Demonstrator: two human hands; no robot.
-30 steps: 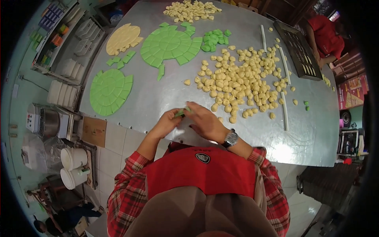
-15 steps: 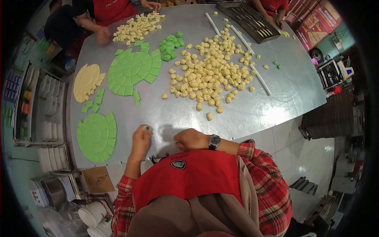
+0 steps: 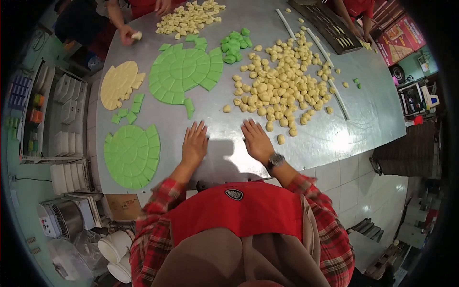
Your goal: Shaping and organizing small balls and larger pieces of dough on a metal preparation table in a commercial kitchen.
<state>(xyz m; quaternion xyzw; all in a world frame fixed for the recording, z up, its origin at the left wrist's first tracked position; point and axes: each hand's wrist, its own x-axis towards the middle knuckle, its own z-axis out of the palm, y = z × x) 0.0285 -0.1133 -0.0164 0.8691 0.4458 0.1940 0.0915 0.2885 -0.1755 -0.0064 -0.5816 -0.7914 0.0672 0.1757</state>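
Observation:
My left hand (image 3: 195,141) lies open and flat on the steel table (image 3: 224,129), fingers apart. My right hand (image 3: 256,138), a watch on its wrist, is likewise open and flat, right of it. Nothing shows in either. Above them sit a large segmented green dough disc (image 3: 184,71) and many round yellow dough pieces (image 3: 282,83). To the left lie a second green disc (image 3: 131,155), a pale yellow disc (image 3: 118,85) and loose green pieces (image 3: 136,103). A pile of green pieces (image 3: 232,50) is beside the big disc.
At the far edge are cut yellow pieces (image 3: 189,19) and co-workers' hands (image 3: 128,34), one holding a piece. White rods (image 3: 338,98) and a dark tray (image 3: 327,26) lie on the right, near another co-worker (image 3: 358,9). Shelves (image 3: 64,110), a mixer (image 3: 62,220) and buckets (image 3: 112,248) stand left.
My hands, earlier together around a small green piece, have separated and moved forward, now opened flat on the table. The view has shifted; co-workers at the far edge have come into it.

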